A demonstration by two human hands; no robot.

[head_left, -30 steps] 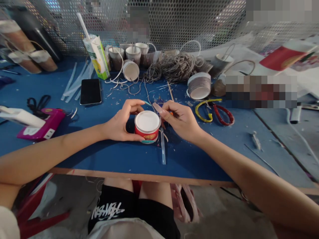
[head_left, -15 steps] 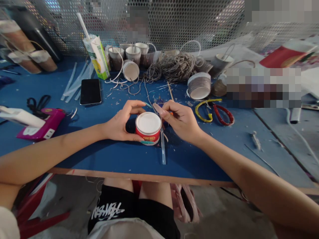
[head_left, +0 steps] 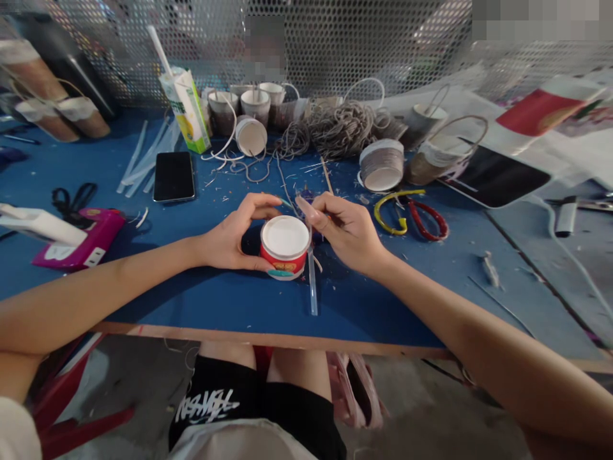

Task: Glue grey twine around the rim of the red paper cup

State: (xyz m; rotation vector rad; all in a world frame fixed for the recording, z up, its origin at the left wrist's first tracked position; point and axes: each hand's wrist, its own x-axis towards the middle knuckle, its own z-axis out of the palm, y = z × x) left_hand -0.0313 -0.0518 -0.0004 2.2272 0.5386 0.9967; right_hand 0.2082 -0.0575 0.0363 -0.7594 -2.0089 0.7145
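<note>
A small red and white paper cup [head_left: 286,237] rests on the blue tabletop with a flat white round face up. My left hand [head_left: 234,236] is closed around its left side, thumb in front and fingers behind. A thin grey cord [head_left: 282,176] runs from the back of the table to the cup's far edge. There my right hand [head_left: 347,233] pinches at the cord, its fingertips close to the rim. Behind the right fingers lies a blue object, mostly hidden. A clear glue stick [head_left: 313,287] points toward me beside the cup.
Behind are a tangled cord heap [head_left: 342,128], several cord-wrapped cups [head_left: 382,165] and a drink carton [head_left: 186,112]. Yellow- and red-handled pliers [head_left: 428,220] lie right, near a tablet-like device [head_left: 498,176]. Left are a phone [head_left: 175,176] and a purple power strip [head_left: 90,239].
Both hands keep almost the same pose at the cup. The right fingertips have shifted very slightly. The tablet-like device and a handled cup at right, earlier behind blurred blocks, are now visible.
</note>
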